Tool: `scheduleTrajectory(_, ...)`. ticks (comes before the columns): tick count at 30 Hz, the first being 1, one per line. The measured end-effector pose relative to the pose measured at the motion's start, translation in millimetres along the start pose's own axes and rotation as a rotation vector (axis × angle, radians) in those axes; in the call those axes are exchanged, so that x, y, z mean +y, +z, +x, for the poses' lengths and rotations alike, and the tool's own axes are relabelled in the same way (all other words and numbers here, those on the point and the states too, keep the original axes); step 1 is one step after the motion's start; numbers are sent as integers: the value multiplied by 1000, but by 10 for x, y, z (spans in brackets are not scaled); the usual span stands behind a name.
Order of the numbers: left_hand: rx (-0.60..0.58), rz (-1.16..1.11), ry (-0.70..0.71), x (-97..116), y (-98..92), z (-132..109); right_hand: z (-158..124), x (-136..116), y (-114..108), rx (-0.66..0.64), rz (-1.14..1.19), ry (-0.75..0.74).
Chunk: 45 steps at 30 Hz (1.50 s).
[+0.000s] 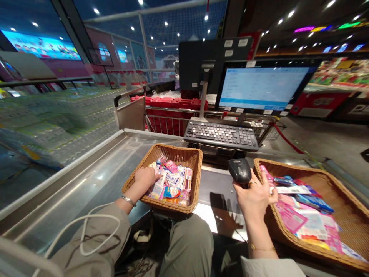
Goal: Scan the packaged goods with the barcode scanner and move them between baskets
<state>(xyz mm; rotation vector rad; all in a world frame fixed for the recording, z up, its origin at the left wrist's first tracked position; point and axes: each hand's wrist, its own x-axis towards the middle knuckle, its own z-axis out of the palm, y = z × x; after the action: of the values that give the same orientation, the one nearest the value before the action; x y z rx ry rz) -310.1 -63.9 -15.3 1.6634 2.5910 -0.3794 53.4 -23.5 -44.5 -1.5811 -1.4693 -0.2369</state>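
My left hand (pixel 146 177) reaches into the left wicker basket (pixel 191 156), its fingers curled down among several small colourful packets (pixel 173 182); what they grip is hidden. My right hand (pixel 255 196) is wrapped round the handle of a black barcode scanner (pixel 240 170), held upright between the two baskets. The right wicker basket (pixel 343 182) holds flat pink and blue packets (pixel 300 215) just right of that hand.
A black keyboard (pixel 221 134) and a lit checkout monitor (pixel 262 88) stand behind the baskets. The steel counter (pixel 95 173) runs off to the left. A red shopping cart (pixel 170 111) stands beyond it. Stacked bottled water (pixel 54 123) fills the left side. My knees are under the counter.
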Motion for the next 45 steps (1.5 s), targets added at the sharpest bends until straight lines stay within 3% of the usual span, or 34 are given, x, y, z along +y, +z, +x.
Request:
scheduleTrajectory(5,52,71,27,-8,70,101,-6,10,0,9,14,6)
scheduleTrajectory(12,163,12,228,-37,62,101,-2,0,-27,-11,20,26)
scheduleTrajectory(22,474,-45,558,76,39,150,7,-37,-85,-3,30,16)
scheduleTrajectory(36,832,-63,767,584,-124,166,-4,-21,-115,-11,37,-4)
scheduleTrajectory(45,923,-147,782,914,-217,104,-22,-51,-156,-32,56,-26)
